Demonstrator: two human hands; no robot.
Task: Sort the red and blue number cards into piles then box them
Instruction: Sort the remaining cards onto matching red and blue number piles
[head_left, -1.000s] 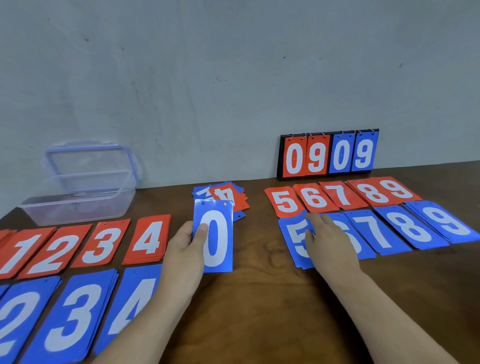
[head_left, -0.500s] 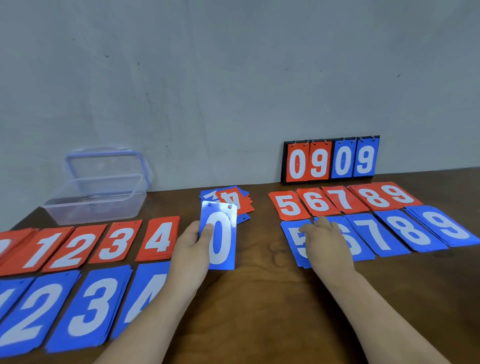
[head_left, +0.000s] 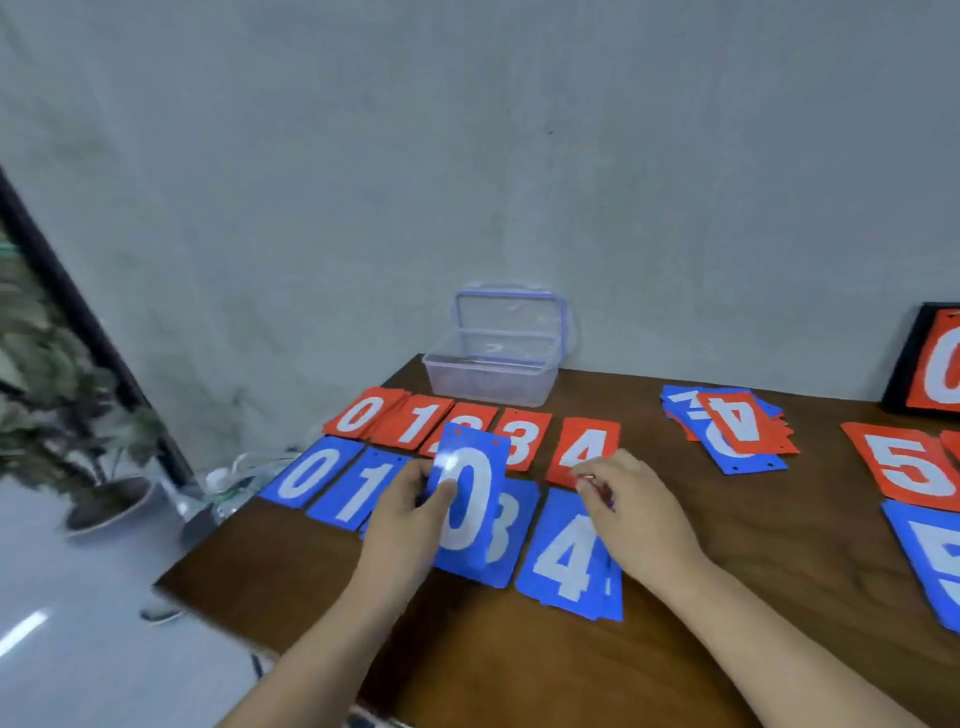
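Note:
My left hand grips a blue 0 card by its left edge, held over the blue 2 and blue 3 pile. To its left lie the blue 0 pile and blue 1 pile. Behind them runs the red row: 0, 1, 3, 4. My right hand hovers over the blue 4 pile, its loosely curled fingertips at the near edge of the red 4 pile. A mixed unsorted heap lies at the back.
A clear plastic box with its lid up stands against the wall behind the red row. The scoreboard stand, red 5 pile and blue 5 pile sit at the right edge. The table's left edge drops to the floor, where a potted plant stands.
My view has swung left. The left hand has carried the blue 0 card leftward over the low-number piles. The right hand has left the blue 5 and 6 piles and now sits at the 4 piles.

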